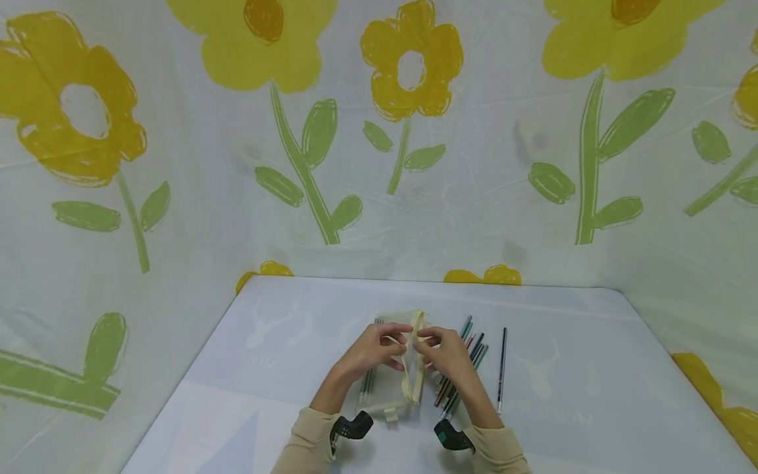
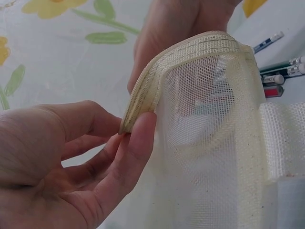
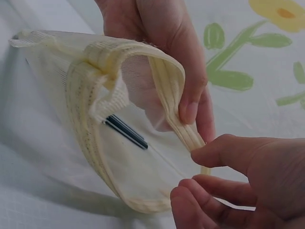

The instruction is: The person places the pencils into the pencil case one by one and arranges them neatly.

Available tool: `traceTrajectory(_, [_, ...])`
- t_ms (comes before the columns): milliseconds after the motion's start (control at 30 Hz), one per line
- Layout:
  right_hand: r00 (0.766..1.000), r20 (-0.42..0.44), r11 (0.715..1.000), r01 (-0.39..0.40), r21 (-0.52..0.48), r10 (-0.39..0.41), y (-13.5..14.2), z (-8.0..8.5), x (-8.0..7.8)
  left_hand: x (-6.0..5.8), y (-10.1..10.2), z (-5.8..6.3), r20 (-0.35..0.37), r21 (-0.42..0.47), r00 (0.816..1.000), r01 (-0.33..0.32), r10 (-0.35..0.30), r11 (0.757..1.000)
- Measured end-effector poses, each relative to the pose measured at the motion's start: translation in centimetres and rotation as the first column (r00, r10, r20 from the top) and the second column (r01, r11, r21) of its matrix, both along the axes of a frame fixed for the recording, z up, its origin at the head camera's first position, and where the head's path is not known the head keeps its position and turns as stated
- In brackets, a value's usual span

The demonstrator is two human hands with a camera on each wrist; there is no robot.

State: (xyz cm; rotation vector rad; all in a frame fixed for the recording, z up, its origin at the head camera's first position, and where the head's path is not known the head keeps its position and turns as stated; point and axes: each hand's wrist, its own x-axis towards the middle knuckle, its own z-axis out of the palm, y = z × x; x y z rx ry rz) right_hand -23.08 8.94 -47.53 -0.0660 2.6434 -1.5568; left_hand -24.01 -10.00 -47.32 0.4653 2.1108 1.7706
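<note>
A cream mesh zipper pouch (image 1: 387, 385) lies on its side with its mouth spread, facing right. My left hand (image 1: 374, 347) pinches the zipper edge (image 2: 143, 98) between thumb and fingers, bending it into a curve in the left wrist view. My right hand (image 1: 443, 350) pinches the same zipper band (image 3: 167, 93) a little further along, fingertips close to those of the left. Through the open mouth in the right wrist view, dark pencils (image 3: 126, 132) show at the far side of the pouch. A pale woven tab (image 2: 288, 138) stands out from the pouch's end.
A loose pile of pencils (image 1: 474, 355) lies right of the pouch, partly under my right forearm. One dark pencil (image 1: 502, 368) lies apart further right. The white table (image 1: 592, 368) meets a flower-print curtain (image 1: 474, 217) behind. Black wrist cameras (image 1: 353, 426) sit on both wrists.
</note>
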Motion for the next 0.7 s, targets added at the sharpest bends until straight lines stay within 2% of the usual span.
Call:
traceTrajectory(233, [0.999, 0.018, 0.998, -0.033, 0.047, 0.032, 0.8, 0.3, 0.1, -0.2, -0.1, -0.2, 0.014, -0.008, 1.0, 0.003, -0.003, 1.0])
traceTrajectory(700, [0.999, 0.034, 0.992, 0.019, 0.126, -0.024, 3.4, 1.0, -0.1, -0.3, 0.0, -0.3, 0.032, 0.007, 0.999, 0.005, -0.005, 1.0])
